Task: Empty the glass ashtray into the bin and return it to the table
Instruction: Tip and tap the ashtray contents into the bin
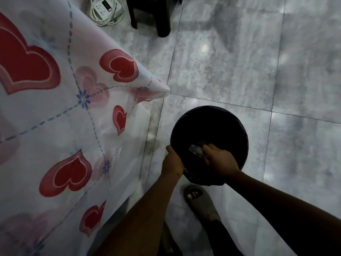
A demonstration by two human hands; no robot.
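My right hand [219,159] holds the glass ashtray [196,150] inside the mouth of the black bin [228,122], low on the near side of the opening, just within the near rim. My fingers [207,147] are curled over the glass and pinch it from the side nearest me; the thumb side I cannot make out, since the back of my hand covers it. The ashtray shows only as a pale, glinting sliver off the far-left of my knuckles, so it lies ahead of my grip and a little toward the table. It looks tilted, its long edge running from upper left down to lower right, its open face turned away from me and down into the dark of the bin, though the glass is too dim for me to be sure how steeply.

My left hand [172,161] is closed on the bin's near-left rim, thumb up along the outside, steadying it. I judge the tipping is under way or just finishing.

The table [55,108], under its heart-print cloth, stands to my left, its near corner just beyond the bin's far-left rim. The return calls for lifting the ashtray clear of the rim, righting it, then swinging left; my right hand carries it, so it must cross over my left forearm or wait for the left to let go.
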